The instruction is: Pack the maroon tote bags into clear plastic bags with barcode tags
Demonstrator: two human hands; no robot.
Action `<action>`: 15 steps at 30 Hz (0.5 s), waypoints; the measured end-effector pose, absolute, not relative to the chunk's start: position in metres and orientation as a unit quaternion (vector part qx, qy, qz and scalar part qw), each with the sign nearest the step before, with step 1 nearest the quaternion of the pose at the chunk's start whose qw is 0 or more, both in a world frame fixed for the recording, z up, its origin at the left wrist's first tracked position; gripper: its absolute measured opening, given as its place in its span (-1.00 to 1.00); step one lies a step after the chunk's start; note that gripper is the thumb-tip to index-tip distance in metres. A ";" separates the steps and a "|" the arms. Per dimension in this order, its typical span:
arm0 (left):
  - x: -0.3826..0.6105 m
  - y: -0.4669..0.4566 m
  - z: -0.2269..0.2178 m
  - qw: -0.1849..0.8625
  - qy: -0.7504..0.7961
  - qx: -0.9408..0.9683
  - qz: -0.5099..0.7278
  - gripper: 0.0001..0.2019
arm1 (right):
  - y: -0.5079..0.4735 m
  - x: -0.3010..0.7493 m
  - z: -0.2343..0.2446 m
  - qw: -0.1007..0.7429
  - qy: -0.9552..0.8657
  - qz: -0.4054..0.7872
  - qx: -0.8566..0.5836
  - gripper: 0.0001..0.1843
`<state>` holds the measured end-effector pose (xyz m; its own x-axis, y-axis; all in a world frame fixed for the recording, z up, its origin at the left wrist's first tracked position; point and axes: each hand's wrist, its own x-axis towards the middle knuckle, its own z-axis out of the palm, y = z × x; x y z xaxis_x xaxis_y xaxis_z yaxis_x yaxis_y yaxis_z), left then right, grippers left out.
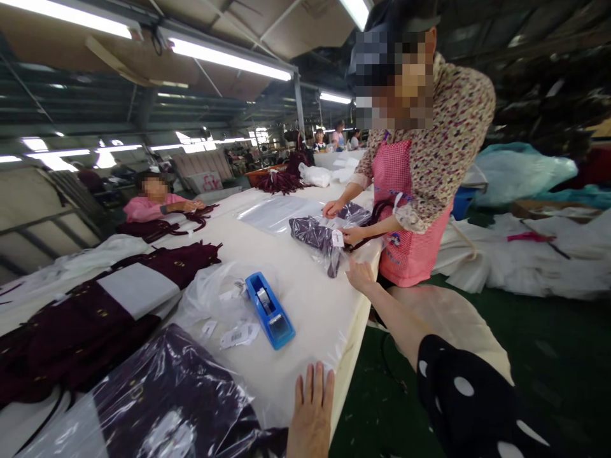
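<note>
My left hand (312,407) lies flat on the near edge of the pale table, fingers stretched out. Beside it is a dark garment in a clear bag (176,394). My right hand (361,275) reaches forward, its fingers bent together at the edge of a clear plastic bag (329,254) around a folded dark garment (312,234). A co-worker's two hands (352,236) work on that same bagged garment, beside a white tag (338,238). A blue tape dispenser (270,310) stands on the table between my hands and the garment pile.
White labels (238,334) and crumpled plastic (210,292) lie beside the dispenser. Maroon garments (86,318) are piled along the left. Flat clear bags (281,213) lie farther back. The co-worker in a red checked apron (405,242) stands at the right edge; another person sits across.
</note>
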<state>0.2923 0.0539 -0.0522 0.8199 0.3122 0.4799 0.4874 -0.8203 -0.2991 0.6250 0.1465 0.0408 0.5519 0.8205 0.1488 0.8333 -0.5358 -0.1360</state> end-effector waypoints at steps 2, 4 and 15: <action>0.292 0.054 -0.051 0.207 -0.215 -0.932 -0.206 -0.49 | 0.146 0.619 0.029 0.085 -0.482 -0.022 -0.872 -0.63; 0.292 0.053 -0.051 0.201 -0.217 -0.935 -0.197 -0.46 | 0.141 0.613 0.020 0.075 -0.490 -0.017 -0.869 -0.67; 0.289 0.053 -0.060 0.165 -0.220 -0.948 -0.160 -0.37 | 0.108 0.596 0.005 0.087 -0.528 -0.074 -0.842 -0.70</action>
<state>0.2894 0.0528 -0.0598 0.8525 0.3637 0.3754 0.4692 -0.8489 -0.2432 0.5956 0.1076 0.0049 0.4316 0.8758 0.2162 0.9015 -0.4275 -0.0680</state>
